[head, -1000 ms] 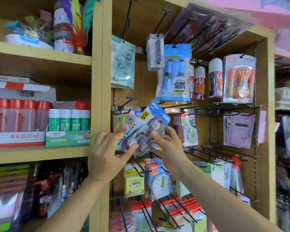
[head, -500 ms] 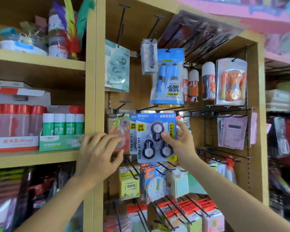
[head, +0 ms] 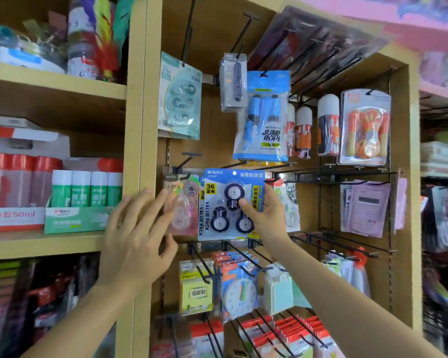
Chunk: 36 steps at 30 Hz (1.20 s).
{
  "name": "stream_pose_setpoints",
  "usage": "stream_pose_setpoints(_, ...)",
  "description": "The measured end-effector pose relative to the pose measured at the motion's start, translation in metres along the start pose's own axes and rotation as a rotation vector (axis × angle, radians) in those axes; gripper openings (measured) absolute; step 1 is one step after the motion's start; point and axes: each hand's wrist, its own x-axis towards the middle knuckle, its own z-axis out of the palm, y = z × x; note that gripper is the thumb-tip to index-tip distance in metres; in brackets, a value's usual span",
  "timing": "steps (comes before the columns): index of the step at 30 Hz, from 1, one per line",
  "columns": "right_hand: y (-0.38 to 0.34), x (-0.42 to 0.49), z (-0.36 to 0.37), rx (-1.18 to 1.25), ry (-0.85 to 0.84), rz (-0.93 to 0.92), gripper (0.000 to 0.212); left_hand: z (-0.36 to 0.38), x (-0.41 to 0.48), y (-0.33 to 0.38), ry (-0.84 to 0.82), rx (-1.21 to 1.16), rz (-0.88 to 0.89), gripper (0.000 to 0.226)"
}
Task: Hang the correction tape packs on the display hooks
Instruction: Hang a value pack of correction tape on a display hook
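The right hand (head: 265,215) pinches the blue pack (head: 232,205) of correction tape at its right edge, thumb on the front over the clear blister and the other fingers behind the card. The left hand (head: 137,236) is spread wide, fingers fanned and holding nothing; its fingertips (head: 163,196) lie over the left edge of a pink pack (head: 183,202), though whether they touch it cannot be told. The blue pack stands upright with its long axis vertical and its printed face toward the camera, the round hang hole at the top centre and three dark tape dispensers clustered under the blister. Whether the hole is already on a hook cannot be seen. It sits in the middle row of hooks, just right of the pink pack and overlapping its edge, with another tape pack (head: 290,210) partly hidden behind the right hand. Above hang a teal pack (head: 180,99) of tapes and a blue jump rope bag (head: 264,117); an empty hook (head: 189,157) juts out just above the pink pack. Below hang a sticky note pack (head: 197,290) and a clock card (head: 239,293). All of this is in a tan wooden cabinet (head: 145,125) fitted with black hooks; the shelf (head: 36,244) to the left carries a green box of glue sticks (head: 86,192).
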Motion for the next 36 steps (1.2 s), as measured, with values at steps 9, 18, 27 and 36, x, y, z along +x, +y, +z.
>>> stream_pose_setpoints(9,0.009,-0.002,-0.005,0.16,0.005,0.113,0.033,0.001,0.0,0.003,0.033,0.029,-0.012,0.033)
stream_pose_setpoints(18,0.015,-0.005,0.001,0.1,-0.003,0.191,0.033,0.001,-0.001,0.003,0.048,0.016,-0.014,0.031)
stream_pose_setpoints(27,0.024,-0.016,0.001,-0.369,0.281,-0.166,0.063,0.001,-0.002,0.003,0.052,0.01,-0.014,0.031)
stream_pose_setpoints(36,0.03,-0.032,0.027,-0.983,-0.06,-0.5,0.059,0.0,-0.003,0.004,0.046,0.007,-0.013,0.032)
